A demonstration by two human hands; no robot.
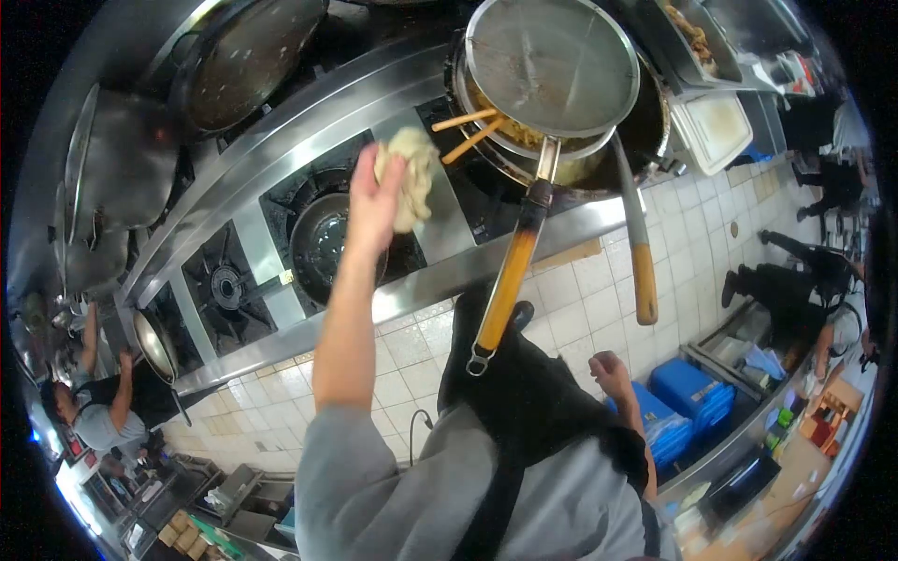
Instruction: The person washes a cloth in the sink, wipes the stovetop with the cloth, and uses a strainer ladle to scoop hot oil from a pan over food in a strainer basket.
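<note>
A crumpled cream cloth [408,178] is gripped in my left hand [374,194], thumb on one side and fingers on the other. My left arm reaches out over the stove, and the cloth hangs near a dark pan [327,241] on a burner. My right hand [613,374] hangs low by my side, holding nothing, its fingers loosely bent and a little apart. In front of me a round mesh strainer [552,65] with a long yellow handle [508,290] rests over a large wok [645,154]. Two wooden sticks [472,131] poke out from beneath it.
A wood-ended handle [644,280] juts past the stove's metal edge [412,292]. More woks [248,70] stand along the back. At right are a white lid [713,131] and blue bins [687,397]. Co-workers stand at far left [103,421] and right [795,299].
</note>
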